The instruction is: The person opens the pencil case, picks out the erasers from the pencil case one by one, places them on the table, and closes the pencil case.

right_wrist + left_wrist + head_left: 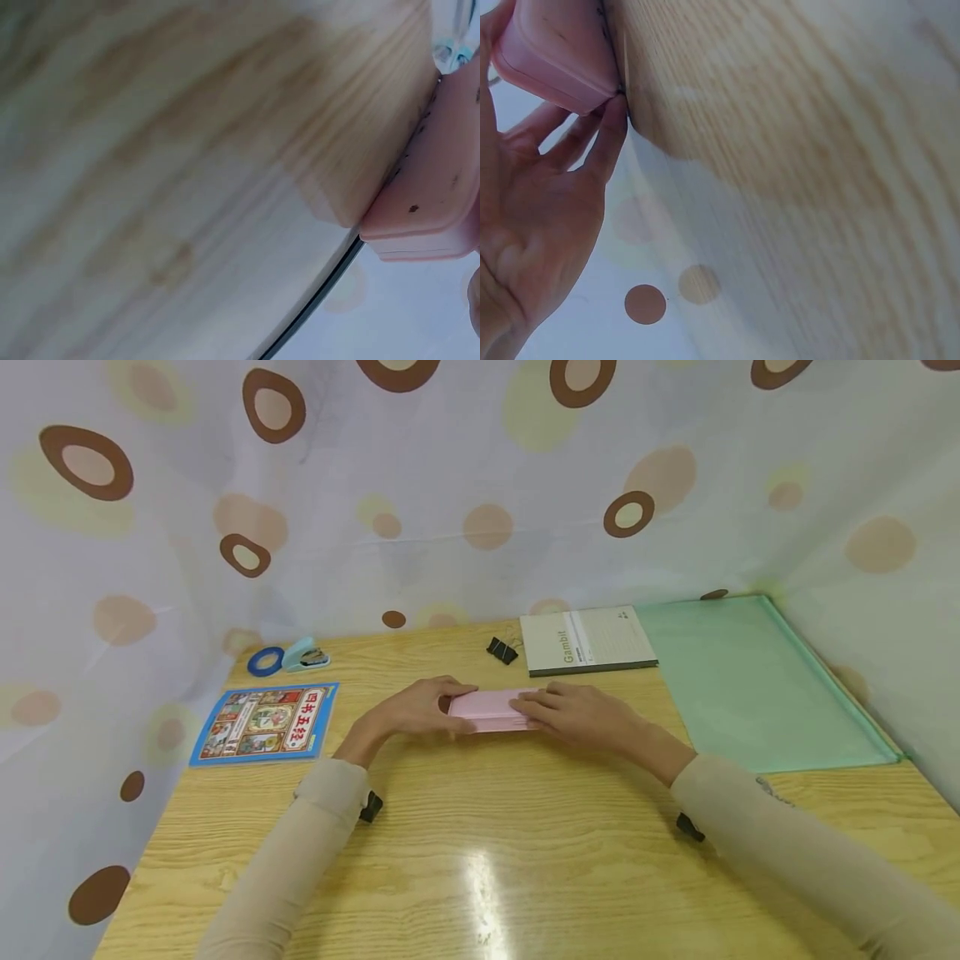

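Note:
A long pink pencil case (491,703) with rounded corners lies on the wooden table, between both hands. At its left end my left hand (427,707) holds it, with the thumb at the near side and the fingers round the far side. In the left wrist view, fingertips of the left hand (547,202) meet the corner of the pink case (562,49). My right hand (573,714) grips the right end, its fingers over the lid. The right wrist view shows the case's side (427,202) with small dark marks; most of that hand is out of frame.
Behind the case are a black binder clip (502,650) and a notebook (588,642). A green translucent folder (765,685) covers the right side. At left lie a blue-edged book (266,722), a blue tape ring (265,662) and a light blue tape dispenser (303,655). Patterned cloth (450,485) hangs behind.

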Motion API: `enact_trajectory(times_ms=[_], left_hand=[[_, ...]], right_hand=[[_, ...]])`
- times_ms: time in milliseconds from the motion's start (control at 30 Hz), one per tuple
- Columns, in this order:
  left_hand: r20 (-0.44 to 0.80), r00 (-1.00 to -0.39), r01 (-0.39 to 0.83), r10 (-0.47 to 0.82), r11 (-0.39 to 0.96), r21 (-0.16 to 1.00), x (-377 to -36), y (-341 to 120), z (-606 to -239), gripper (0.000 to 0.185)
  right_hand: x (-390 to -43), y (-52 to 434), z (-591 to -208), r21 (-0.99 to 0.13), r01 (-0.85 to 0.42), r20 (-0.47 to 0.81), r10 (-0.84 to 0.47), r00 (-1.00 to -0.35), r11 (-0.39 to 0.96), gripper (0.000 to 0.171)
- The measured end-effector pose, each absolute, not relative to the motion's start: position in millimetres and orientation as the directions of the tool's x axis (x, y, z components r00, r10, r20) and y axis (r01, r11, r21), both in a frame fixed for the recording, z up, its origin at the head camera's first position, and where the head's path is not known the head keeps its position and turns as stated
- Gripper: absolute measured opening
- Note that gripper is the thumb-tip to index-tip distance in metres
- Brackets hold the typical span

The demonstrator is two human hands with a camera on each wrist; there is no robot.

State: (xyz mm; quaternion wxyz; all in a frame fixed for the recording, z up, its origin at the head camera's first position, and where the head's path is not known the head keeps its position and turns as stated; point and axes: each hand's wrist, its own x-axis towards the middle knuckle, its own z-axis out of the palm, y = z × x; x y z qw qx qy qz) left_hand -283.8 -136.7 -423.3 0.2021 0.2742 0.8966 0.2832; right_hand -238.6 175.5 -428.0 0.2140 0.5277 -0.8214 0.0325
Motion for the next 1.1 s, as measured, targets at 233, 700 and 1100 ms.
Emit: enact_trajectory(times_ms=[233,700,1100], left_hand=[[-0.200,-0.760,0.417,0.618,0.701,0.579,-281,-142,-423,0.080],[-0.165,-0.769,0.463,0.618,0.715,0.524,-279,-137,-421,0.084],[-0.163,-0.767,0.469,0.621,0.716,0.517,-272,-131,-434,0.100]], right_hand=[[-236,169,-427,0.387,-0.850,0.302,-0.920,-0.250,0.358,0.038],[-236,173,-429,0.217,-0.882,0.385,-0.867,-0.316,0.418,0.040],[-243,198,-410,-0.298,-0.751,0.093,-0.766,-0.637,0.589,0.051]])
